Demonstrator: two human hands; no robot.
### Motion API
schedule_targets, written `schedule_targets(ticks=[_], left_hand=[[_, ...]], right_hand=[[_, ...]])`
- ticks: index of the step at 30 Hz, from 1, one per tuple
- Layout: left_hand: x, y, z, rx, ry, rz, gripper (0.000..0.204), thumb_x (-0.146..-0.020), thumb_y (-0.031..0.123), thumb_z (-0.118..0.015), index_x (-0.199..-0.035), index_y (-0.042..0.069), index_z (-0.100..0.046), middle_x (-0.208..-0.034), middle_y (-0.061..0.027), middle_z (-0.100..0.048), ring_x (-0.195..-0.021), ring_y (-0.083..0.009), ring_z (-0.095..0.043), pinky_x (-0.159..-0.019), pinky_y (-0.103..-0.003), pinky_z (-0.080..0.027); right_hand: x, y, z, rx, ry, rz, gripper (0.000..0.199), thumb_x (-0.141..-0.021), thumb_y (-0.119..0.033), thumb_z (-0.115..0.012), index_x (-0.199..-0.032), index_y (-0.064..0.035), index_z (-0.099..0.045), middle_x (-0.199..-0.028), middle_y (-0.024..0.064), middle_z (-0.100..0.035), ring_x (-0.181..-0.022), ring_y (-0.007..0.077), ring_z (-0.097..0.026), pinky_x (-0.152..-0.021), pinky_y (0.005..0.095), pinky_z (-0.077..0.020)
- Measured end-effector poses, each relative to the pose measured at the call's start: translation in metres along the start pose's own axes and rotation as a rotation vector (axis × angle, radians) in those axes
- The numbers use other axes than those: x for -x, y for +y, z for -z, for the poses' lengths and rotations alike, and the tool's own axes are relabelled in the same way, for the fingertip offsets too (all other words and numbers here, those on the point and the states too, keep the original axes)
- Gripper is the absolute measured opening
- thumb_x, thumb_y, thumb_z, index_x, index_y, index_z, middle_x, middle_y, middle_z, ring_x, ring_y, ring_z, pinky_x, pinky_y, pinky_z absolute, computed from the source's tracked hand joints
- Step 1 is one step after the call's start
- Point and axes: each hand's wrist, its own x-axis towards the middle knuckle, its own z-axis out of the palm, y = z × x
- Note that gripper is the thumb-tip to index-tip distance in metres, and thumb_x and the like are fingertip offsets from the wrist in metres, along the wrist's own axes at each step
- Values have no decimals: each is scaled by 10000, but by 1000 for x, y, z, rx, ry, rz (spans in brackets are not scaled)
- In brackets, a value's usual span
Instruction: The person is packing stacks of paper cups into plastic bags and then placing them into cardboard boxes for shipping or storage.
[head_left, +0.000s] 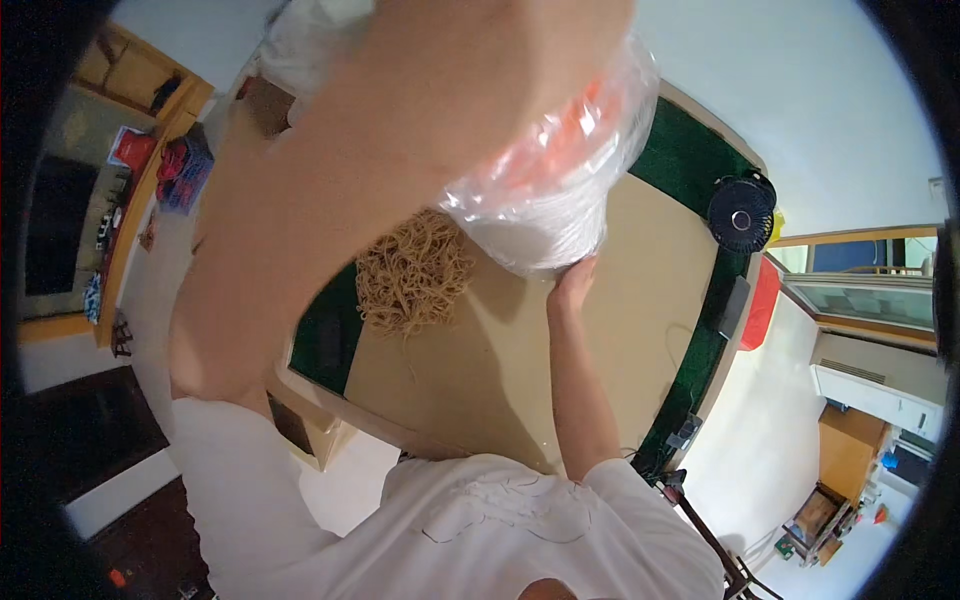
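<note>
A large cone-shaped roll of white twine point(550, 225) is held up over the table, partly wrapped in clear plastic point(632, 110) with orange-red showing through. My right hand point(575, 283) grips it at its lower right side; most of its fingers are hidden behind the roll. My left arm is raised across the upper part of the head view, close and blurred, covering part of the plastic. It runs out at the top edge, so the left hand does not show. A loose heap of tan cord point(415, 272) lies on the table left of the roll.
The table point(640, 330) has a tan sheet over a dark green top. A black fan point(741, 216) stands at its far right corner, a red stool point(762, 305) beside its right edge. White bags point(315, 45) sit at the far left. Cables and a small dark device point(684, 432) lie near right.
</note>
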Motion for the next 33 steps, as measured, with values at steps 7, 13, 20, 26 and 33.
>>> schedule_targets(ticks=[7,13,20,26,33], left_hand=[[22,46,16,167,301,-444,237,-795,184,-547,-846,-46,-570,-803,-133,-581,-778,-230,-557,-755,-325,-451],[61,60,7,129,378,-386,241,-706,278,-600,-831,75,-567,-772,-57,-515,-844,-195,-520,-772,-335,-398],[96,-45,-37,1376,531,640,450,-911,388,-408,-1210,54,-451,-1178,-95,-499,-1096,-181,-459,-915,-323,-362],[148,16,-174,2086,-252,821,673,-862,551,-413,-1340,83,-338,-1297,-42,-434,-1163,-175,-420,-967,-346,-343],[106,3,-68,1943,-178,756,533,-852,449,-504,-1207,52,-484,-1155,-90,-544,-1063,-183,-505,-902,-326,-397]], right_hand=[[-5,2,55,1319,-436,271,350,-881,-249,-404,-1003,23,-589,-880,188,-624,-825,287,-606,-733,386,-476],[0,-69,73,1058,-554,605,311,-850,-202,-492,-1085,-17,-578,-969,147,-623,-903,208,-587,-771,332,-467],[63,-191,-4,380,-638,268,729,-839,-572,-427,-1362,-84,-284,-1412,113,-281,-1299,254,-239,-1010,497,-220],[100,-160,-48,215,-608,41,500,-865,-498,-407,-1243,-173,-446,-1267,-2,-464,-1172,167,-391,-917,403,-316],[157,-228,-80,249,-604,470,517,-901,-451,-364,-1121,-15,-531,-908,64,-589,-778,151,-532,-690,276,-415]])
